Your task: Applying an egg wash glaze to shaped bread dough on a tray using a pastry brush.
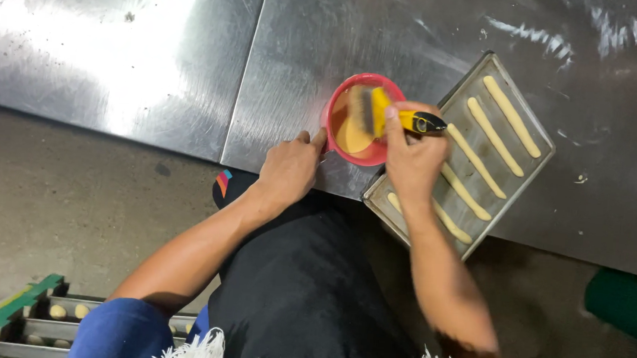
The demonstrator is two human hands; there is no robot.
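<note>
dipping brush (383, 109) in red bowl (360, 122), right hand (413, 159) bent over

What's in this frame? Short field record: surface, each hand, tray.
surface: steel table
left hand: steadies the red bowl at its rim
right hand: grips a yellow-and-black brush, bristles in the bowl's pale liquid
tray: metal, beside the bowl, overhanging the table edge, five long dough sticks
floor: rack with dough pieces, lower left
</note>
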